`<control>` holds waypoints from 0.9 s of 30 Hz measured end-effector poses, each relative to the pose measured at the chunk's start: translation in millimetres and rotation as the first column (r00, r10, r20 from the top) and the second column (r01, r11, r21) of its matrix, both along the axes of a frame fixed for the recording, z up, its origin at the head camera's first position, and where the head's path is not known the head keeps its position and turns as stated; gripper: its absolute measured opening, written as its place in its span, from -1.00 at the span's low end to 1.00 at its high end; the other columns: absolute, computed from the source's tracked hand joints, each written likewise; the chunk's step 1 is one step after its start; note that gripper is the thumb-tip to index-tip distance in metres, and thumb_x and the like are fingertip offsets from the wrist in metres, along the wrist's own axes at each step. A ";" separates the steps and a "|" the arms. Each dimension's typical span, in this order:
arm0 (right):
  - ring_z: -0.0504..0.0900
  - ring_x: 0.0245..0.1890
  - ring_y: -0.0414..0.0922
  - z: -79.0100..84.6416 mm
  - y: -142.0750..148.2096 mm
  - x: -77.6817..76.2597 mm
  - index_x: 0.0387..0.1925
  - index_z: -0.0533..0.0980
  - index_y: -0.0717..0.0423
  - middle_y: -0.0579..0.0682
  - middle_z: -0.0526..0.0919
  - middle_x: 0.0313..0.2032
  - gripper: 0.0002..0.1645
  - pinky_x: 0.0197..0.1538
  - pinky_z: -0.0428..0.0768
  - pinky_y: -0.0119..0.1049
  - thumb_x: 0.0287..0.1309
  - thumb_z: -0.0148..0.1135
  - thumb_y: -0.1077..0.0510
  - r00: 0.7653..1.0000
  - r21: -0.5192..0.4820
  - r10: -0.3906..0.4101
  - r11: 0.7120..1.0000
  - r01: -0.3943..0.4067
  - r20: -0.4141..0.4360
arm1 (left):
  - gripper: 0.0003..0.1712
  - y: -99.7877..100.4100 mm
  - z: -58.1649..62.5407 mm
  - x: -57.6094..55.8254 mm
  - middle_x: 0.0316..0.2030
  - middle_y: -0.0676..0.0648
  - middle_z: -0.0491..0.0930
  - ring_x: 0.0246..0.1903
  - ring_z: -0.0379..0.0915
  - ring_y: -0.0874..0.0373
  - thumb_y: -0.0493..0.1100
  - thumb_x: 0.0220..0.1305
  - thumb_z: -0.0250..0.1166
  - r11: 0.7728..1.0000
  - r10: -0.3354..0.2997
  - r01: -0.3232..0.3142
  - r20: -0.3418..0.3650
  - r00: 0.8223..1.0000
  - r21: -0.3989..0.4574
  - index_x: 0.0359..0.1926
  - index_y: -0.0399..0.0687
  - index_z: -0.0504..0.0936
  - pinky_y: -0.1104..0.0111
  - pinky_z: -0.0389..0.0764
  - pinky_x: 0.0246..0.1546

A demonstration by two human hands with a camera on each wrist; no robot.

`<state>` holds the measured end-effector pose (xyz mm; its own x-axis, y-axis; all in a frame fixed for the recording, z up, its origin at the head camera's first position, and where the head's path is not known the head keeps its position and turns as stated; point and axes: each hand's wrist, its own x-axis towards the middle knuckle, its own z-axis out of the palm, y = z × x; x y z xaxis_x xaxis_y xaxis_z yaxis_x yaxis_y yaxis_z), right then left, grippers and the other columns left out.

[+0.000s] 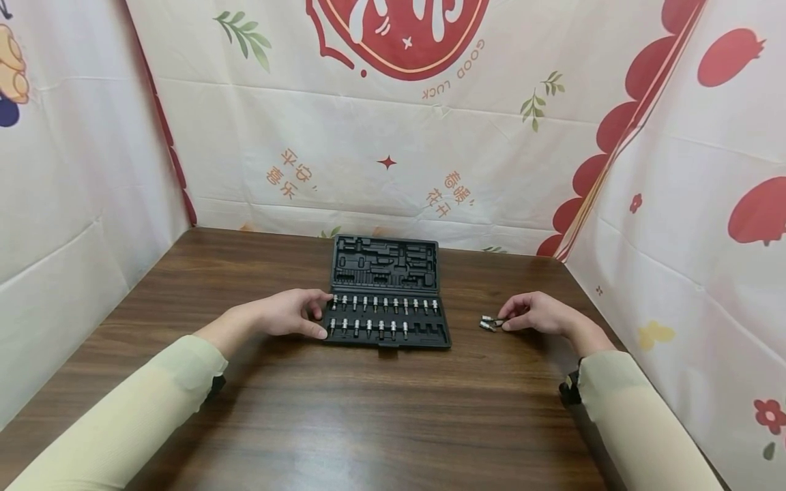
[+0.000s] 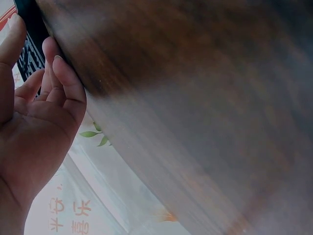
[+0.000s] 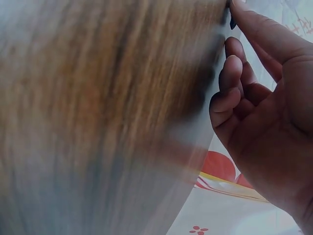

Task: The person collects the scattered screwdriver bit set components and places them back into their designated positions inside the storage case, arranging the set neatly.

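Observation:
An open black plastic case [image 1: 387, 346] lies on the table, its lid [image 1: 385, 262] folded back toward the curtain. Two rows of silver bit sockets [image 1: 381, 330] sit in its base; at the front row's right end the moulded black slots show. My left hand [image 1: 288, 314] rests at the case's left edge, thumb by the front corner and the other fingers loosely bent beside it. To the right of the case, my right hand [image 1: 534, 314] pinches a small bit socket [image 3: 232, 22] between thumb and forefinger, close over the table. Loose bit sockets [image 1: 488, 326] lie beside its fingertips.
The brown wooden table [image 1: 344, 423] reaches back to a printed white curtain [image 1: 344, 123]. More curtain [image 1: 688, 273] hangs close along the right side, near the right forearm, and another stretch [image 1: 74, 204] along the left.

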<state>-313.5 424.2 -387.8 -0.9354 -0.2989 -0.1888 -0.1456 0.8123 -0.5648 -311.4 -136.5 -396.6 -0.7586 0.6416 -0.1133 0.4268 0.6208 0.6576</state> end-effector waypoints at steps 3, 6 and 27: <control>0.55 -0.17 -0.12 0.4 -1.1 0.4 -0.11 0.79 0.02 -0.04 0.75 -0.21 -0.77 -0.08 0.50 -0.28 0.29 0.60 0.03 1.000 0.016 0.007 1.000 -0.007 -0.001 | 0.00 0.3 -0.3 -0.5 0.02 -0.15 0.66 -0.11 0.62 0.12 -0.01 0.38 0.58 1.000 0.001 -0.001 0.001 1.000 0.001 0.61 -0.37 0.31 0.21 0.58 0.04; 0.55 -0.18 -0.13 1.1 -0.6 1.1 -0.16 0.79 0.01 -0.06 0.75 -0.23 -0.80 -0.06 0.50 -0.29 0.29 0.60 0.02 1.000 0.035 0.011 0.999 -0.011 -0.005 | 0.00 0.2 0.2 0.0 0.01 -0.15 0.66 -0.12 0.62 0.13 -0.02 0.38 0.58 1.000 0.000 0.000 0.000 1.000 0.002 0.61 -0.38 0.31 0.21 0.58 0.04; 0.63 -0.11 -0.15 12.3 6.1 14.6 0.37 0.64 0.09 0.11 0.70 -0.09 -0.47 -0.01 0.61 -0.34 0.44 0.45 0.11 0.997 -0.158 0.064 0.985 -0.070 -0.042 | 0.00 1.0 2.7 0.7 0.01 -0.14 0.66 -0.12 0.61 0.13 0.00 0.39 0.58 1.000 0.001 -0.001 0.004 1.000 -0.012 0.61 -0.37 0.32 0.22 0.57 0.01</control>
